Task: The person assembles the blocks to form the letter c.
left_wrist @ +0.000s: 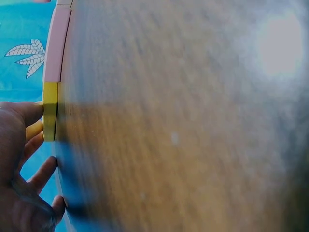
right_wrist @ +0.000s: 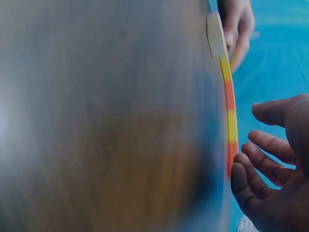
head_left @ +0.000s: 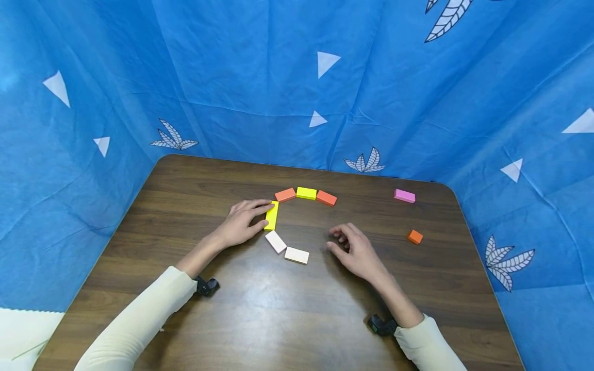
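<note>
The left hand (head_left: 241, 225) is pinching a yellow block (head_left: 271, 216) within a six-block curve (head_left: 285, 195) on the tabletop (head_left: 260, 330); the right hand (head_left: 359, 253) is hovering, its grip loose, empty. The curve is gaping rightward; a pink block (head_left: 405, 196) and small orange block (head_left: 415, 237) are apparently awaiting placement.

On my feed, the left hand (head_left: 242, 223) touches the leftmost yellow block (head_left: 271, 218), the right hand (head_left: 359, 253) loosely bent, well right of it.
</note>
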Action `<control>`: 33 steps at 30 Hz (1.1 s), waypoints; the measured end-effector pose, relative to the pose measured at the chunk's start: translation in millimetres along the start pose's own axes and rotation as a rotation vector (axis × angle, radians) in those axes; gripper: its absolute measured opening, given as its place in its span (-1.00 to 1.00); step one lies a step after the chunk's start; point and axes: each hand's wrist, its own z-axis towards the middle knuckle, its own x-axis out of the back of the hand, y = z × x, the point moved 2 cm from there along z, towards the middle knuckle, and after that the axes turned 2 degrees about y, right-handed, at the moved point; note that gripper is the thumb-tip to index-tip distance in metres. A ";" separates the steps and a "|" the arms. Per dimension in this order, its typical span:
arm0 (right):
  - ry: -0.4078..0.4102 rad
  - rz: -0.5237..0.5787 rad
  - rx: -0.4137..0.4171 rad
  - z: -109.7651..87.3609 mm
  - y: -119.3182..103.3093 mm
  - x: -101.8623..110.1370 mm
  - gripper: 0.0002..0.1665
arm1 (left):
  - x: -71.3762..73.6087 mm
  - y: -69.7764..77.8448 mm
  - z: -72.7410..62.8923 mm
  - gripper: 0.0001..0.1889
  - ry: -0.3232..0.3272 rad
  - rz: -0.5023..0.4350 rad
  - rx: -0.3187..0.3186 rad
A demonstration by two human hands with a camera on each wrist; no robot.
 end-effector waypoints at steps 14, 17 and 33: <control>0.210 -0.039 -0.139 25.1 81.9 61.6 -0.68 | 1.0 0.4 -0.1 -0.43 -0.001 0.005 -0.001; 0.245 -0.070 -0.139 30.8 94.4 73.3 -0.67 | 0.3 0.1 -0.9 -0.43 -0.002 0.007 0.003; 0.312 -0.097 -0.281 36.3 137.7 113.9 -0.55 | 0.0 1.3 -1.9 -0.43 0.009 0.002 -0.006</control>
